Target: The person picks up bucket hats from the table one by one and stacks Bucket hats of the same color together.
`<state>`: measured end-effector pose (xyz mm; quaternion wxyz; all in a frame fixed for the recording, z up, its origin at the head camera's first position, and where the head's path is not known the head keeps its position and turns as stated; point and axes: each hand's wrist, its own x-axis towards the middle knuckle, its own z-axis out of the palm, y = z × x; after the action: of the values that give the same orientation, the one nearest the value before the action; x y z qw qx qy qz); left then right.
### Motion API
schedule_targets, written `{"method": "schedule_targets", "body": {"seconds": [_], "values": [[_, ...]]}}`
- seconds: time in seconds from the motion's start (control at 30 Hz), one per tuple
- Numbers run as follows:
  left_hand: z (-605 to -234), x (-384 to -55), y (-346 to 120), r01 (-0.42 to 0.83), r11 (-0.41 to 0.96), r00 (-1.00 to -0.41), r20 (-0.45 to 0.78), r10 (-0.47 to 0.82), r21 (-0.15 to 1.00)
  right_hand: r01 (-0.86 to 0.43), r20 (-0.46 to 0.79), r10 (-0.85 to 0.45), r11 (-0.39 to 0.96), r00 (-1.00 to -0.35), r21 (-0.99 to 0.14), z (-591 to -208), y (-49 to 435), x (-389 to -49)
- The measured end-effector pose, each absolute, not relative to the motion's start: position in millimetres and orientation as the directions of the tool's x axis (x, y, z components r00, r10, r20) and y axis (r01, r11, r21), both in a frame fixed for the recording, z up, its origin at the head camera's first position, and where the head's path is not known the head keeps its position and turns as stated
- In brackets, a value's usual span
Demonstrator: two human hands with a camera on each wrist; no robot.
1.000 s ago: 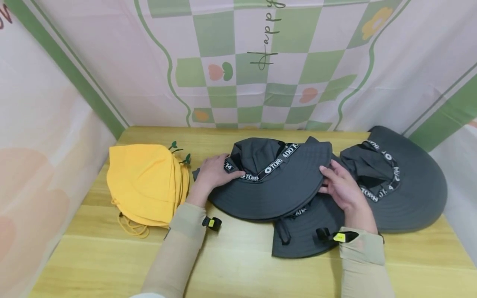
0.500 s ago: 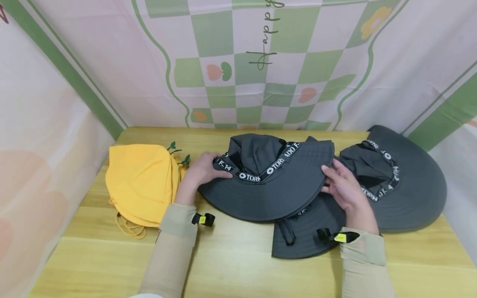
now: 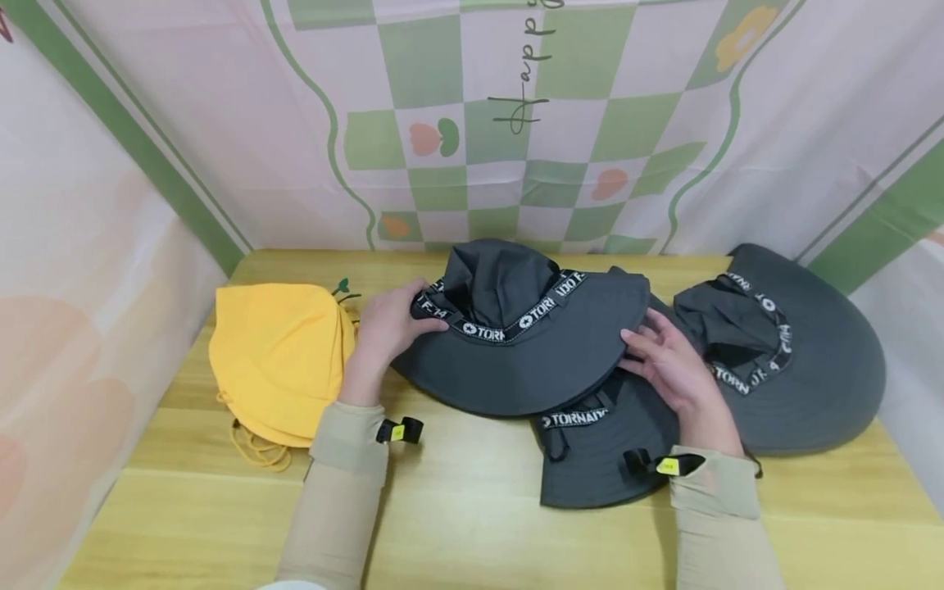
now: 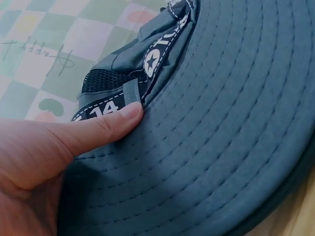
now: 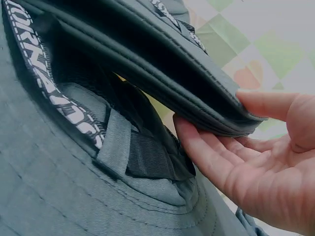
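Both hands hold a dark grey bucket hat [image 3: 516, 373] with a lettered band, raised at the middle of the table. My left hand [image 3: 387, 328] grips its left side, the thumb [image 4: 115, 123] lying on the brim beside the band; the other fingers are hidden. At the right edge, my right hand [image 3: 674, 373] pinches the brim between thumb and fingers. Several stacked brim layers [image 5: 206, 110] show there in the right wrist view. Below and partly behind the held hat lies another dark grey hat [image 3: 612, 467], its band visible.
A third dark grey hat [image 3: 826, 369] with a wide brim lies at the table's right side. Yellow hats [image 3: 276, 352] with a cord and small green sprouts are stacked at the left. A patterned cloth [image 3: 494, 147] hangs behind the wooden table [image 3: 457, 524].
My left hand has slid leftward to the hat's left side. The held hat has risen slightly and moved toward the back, exposing more of the band on the hat below.
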<state>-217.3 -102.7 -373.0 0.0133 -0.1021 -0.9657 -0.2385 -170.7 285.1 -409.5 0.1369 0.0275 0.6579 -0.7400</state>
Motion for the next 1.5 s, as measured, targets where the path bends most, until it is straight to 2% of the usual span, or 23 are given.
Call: {"method": "schedule_targets", "body": {"seconds": [0.3,0.4,0.5,0.73,0.9,1.03,1.23,1.5], "values": [[-369.7,-217.7,-109.3,0.207,0.893,-0.964,0.238,0.117,0.400,0.174,-0.174,-0.162,0.015,-0.971,-0.985,-408.3,282.3,-170.4],[-370.1,-218.3,-111.5,0.188,0.902,-0.964,0.247,0.095,0.388,0.162,-0.177,-0.156,0.105,-0.972,-0.981,-405.6,282.0,-172.3],[-369.9,-218.0,-113.6,0.171,0.908,-0.966,0.245,0.079,0.383,0.151,-0.192,-0.141,0.255,-0.971,-0.955,-401.4,281.9,-175.8],[-366.8,-217.0,-117.5,0.137,0.919,-0.964,0.264,0.037,0.371,0.076,-0.195,-0.116,0.641,-0.974,-0.764,-394.6,280.7,-187.1],[-365.4,-217.1,-117.8,0.110,0.925,-0.966,0.259,0.014,0.363,-0.051,-0.154,-0.174,0.808,-0.973,-0.587,-392.5,279.6,-194.9],[-365.1,-216.7,-117.9,0.102,0.927,-0.965,0.260,0.005,0.360,-0.168,-0.137,-0.258,0.870,-0.957,-0.463,-391.9,275.8,-201.7],[-365.2,-215.5,-118.5,0.103,0.921,-0.965,0.263,0.001,0.376,-0.338,-0.099,-0.388,0.881,-0.916,-0.330,-394.1,263.9,-209.9],[-365.2,-215.4,-117.8,0.103,0.912,-0.963,0.269,-0.008,0.397,-0.409,-0.059,-0.445,0.862,-0.894,-0.301,-405.8,249.9,-214.9]]}}
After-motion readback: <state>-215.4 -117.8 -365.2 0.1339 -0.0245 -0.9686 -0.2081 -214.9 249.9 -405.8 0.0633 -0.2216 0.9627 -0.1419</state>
